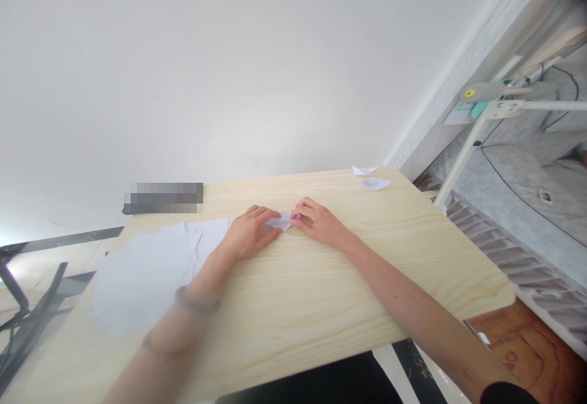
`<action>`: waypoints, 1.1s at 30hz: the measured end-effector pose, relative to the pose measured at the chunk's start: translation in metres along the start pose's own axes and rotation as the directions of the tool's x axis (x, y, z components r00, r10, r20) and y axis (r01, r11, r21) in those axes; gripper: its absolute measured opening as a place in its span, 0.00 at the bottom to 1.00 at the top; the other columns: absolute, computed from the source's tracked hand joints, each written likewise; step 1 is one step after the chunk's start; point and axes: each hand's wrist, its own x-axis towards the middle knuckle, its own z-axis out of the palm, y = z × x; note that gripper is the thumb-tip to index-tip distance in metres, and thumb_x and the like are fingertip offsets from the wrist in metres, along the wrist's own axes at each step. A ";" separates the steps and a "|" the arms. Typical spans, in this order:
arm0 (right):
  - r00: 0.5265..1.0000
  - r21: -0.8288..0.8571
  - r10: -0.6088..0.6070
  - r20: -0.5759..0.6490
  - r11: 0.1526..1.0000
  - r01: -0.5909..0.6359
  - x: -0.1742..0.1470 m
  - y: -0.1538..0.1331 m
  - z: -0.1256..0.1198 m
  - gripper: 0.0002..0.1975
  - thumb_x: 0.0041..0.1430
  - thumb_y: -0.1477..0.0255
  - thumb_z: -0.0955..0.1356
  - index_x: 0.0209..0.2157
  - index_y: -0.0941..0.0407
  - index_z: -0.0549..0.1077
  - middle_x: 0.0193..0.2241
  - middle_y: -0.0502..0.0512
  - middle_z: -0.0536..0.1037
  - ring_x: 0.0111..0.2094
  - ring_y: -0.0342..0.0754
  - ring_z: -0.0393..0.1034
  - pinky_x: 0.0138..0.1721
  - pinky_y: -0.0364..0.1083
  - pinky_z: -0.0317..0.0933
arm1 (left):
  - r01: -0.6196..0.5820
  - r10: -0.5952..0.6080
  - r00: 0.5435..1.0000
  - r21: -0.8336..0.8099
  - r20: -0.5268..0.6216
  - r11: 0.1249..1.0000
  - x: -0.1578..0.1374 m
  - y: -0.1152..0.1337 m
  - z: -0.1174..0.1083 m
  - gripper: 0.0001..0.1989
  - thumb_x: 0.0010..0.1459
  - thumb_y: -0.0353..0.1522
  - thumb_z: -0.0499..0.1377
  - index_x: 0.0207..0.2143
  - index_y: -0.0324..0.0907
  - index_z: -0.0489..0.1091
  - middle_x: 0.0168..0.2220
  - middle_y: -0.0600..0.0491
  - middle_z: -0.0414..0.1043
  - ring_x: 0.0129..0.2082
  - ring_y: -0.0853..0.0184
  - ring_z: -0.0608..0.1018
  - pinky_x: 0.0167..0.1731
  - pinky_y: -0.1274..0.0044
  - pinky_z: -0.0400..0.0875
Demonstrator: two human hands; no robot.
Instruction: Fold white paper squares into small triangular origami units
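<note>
Between my hands, a small folded piece of white paper lies just at the tabletop. My left hand has its thumb and fingers closed on the paper's left side. At the right end, my right hand pinches the paper between thumb and fingertips. Part of the paper is covered by the fingers. A stack of loose white paper sheets lies on the left of the table, partly behind my left forearm. Two folded paper pieces rest at the far right corner.
The light wooden table stands against a white wall. A dark, pixelated object sits at its back left edge. To the right are a white metal frame with cables and a grey covered surface.
</note>
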 end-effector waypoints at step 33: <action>0.991 -0.288 0.134 -0.025 0.948 -0.135 0.005 -0.021 0.020 0.08 0.47 0.71 0.66 0.33 0.55 0.70 0.32 0.54 0.69 0.36 0.49 0.61 0.40 0.48 0.54 | 0.071 -0.068 0.997 0.102 -0.032 0.992 0.002 0.012 0.009 0.12 0.54 0.36 0.51 0.40 0.46 0.67 0.34 0.52 0.66 0.37 0.63 0.67 0.33 0.74 0.65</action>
